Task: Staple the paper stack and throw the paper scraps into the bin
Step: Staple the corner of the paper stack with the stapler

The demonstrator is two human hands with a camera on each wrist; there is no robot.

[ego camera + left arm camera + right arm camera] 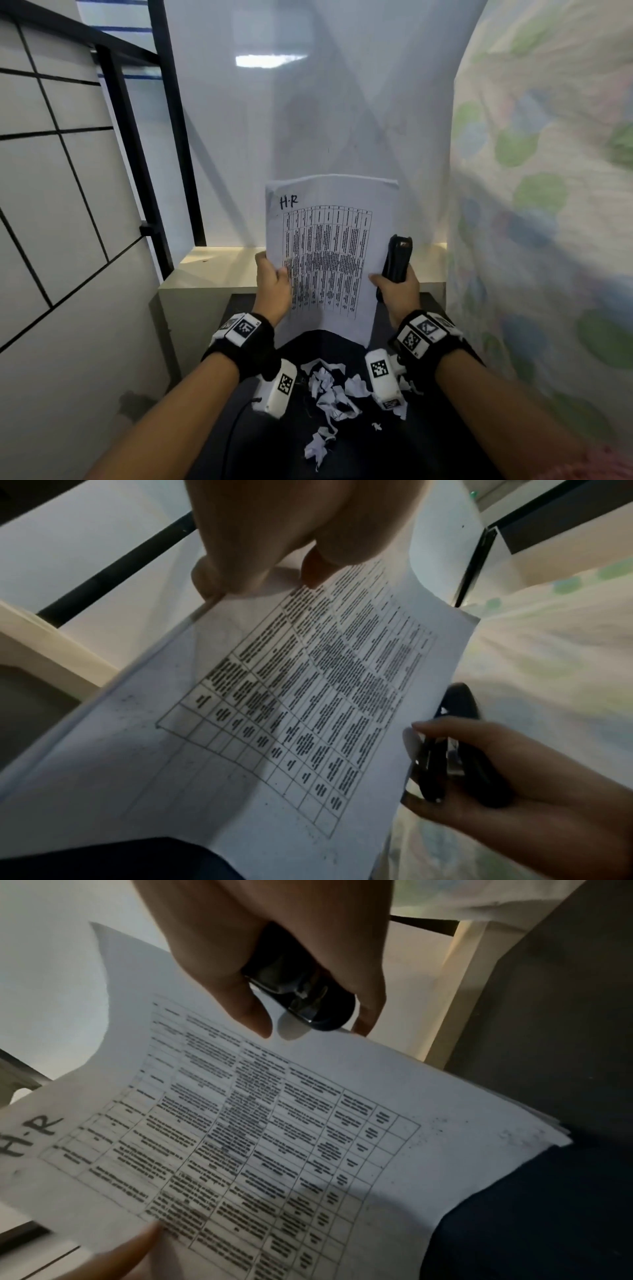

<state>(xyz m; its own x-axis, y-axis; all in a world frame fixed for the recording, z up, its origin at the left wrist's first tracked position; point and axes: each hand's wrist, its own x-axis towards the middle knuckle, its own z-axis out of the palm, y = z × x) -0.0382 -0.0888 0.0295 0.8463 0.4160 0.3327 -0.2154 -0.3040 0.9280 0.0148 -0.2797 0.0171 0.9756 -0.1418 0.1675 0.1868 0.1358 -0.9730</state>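
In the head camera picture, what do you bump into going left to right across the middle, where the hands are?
Tiled wall → black frame → left hand → paper stack → right hand holding the stapler → dotted cloth.

Paper stack (329, 253): white sheets w/ printed table, "H·R" handwritten at top corner, held upright, slightly bowed, left grip (272, 284) pinching its left edge. Stapler (397, 260): black, upright, in right grip (399, 291), just beside stack's right edge. Paper scraps (329, 394): crumpled white bits, loose heap on dark tabletop (445, 442), below both grips.
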